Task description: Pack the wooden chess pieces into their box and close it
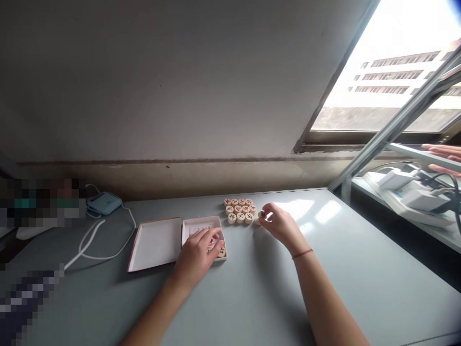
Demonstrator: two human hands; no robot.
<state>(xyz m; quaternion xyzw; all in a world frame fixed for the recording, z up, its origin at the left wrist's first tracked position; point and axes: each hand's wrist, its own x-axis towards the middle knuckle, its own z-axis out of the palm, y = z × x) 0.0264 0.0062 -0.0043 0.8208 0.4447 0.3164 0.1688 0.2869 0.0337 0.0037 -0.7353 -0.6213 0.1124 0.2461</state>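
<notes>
My right hand [280,223] pinches a round wooden xiangqi piece [263,215] at the right end of the front row. Beside it stand rows of several xiangqi pieces [240,218], the back rows with red characters and the front row with dark ones. My left hand [198,249] reaches over a shallow white box [224,240], fingers stretched and thumb apart. Inside, a loose xiangqi piece [222,252] shows beside the thumb, and a printed pink-and-white sheet lies behind the fingers. Part of the contents is hidden by this hand.
The box's open lid [154,244] lies to its left on the grey table [252,298]. Farther left are a blue device [104,203] and a white cable [103,258]. At the right, a metal frame [374,129] rises beside a shelf with power strips [410,197] and another hand [444,156].
</notes>
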